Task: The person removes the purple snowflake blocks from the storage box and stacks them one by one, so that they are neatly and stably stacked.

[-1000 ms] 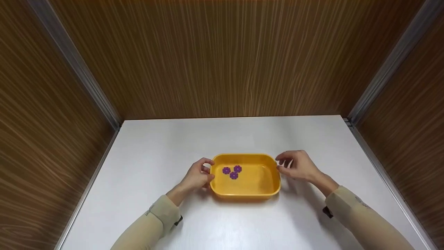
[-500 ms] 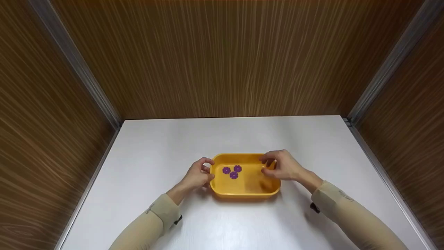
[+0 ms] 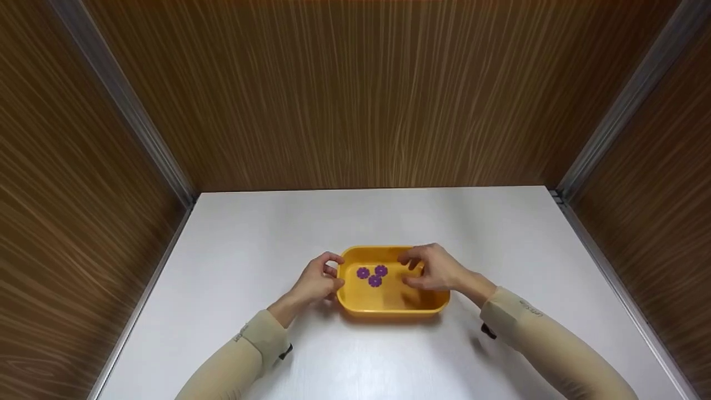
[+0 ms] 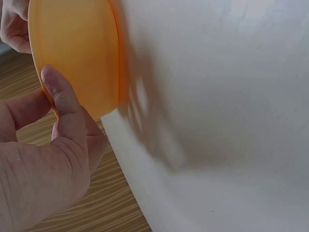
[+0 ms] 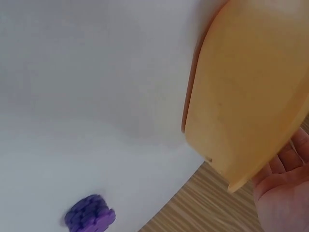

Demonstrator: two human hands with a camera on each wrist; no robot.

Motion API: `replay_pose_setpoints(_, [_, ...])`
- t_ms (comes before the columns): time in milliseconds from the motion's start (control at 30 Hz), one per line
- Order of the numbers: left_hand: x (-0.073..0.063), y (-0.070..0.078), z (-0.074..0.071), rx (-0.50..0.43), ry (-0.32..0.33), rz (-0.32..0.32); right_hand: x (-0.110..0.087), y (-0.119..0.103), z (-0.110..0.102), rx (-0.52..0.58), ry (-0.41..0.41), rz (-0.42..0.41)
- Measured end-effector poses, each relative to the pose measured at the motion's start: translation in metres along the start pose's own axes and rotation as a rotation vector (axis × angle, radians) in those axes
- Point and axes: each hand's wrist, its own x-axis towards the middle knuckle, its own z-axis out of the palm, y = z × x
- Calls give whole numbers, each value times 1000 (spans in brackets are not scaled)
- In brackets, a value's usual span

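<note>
A yellow plastic tray [image 3: 391, 313] sits on the white table, its outer wall [image 4: 91, 58] filling the upper left of the left wrist view. My left hand [image 3: 315, 280] grips its left side, thumb against the outer wall and fingers at the rim. Over the tray's right half is my right hand [image 3: 439, 270], thumb and fingers apart and bent, with nothing visible between them. Three purple flower-shaped pieces [image 3: 375, 281] lie in the tray's left half. Another purple piece or small stack [image 5: 90, 214] with a scalloped edge rests on the table in the right wrist view.
Wood-grain panels [image 3: 355, 94] rise behind and at both sides of the white table [image 3: 266, 222]. Metal rails run along the panel corners. The purple stack on the table does not show in the head view.
From just outside the tray's right edge, my right hand has moved left to over the tray's right half. My left hand, the tray and the purple pieces inside stay where they were.
</note>
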Motion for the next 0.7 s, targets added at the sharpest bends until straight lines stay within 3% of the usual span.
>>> replay_pose_setpoints(167, [0, -1, 1, -3, 3, 0, 6, -3, 7, -9, -44, 28])
replay_pose_setpoints(467, [1, -1, 1, -17, -4, 14, 19, -5, 17, -111, -76, -6])
replay_pose_setpoints(700, [2, -1, 1, -18, 1, -1, 26, -5, 23, -128, -119, 1])
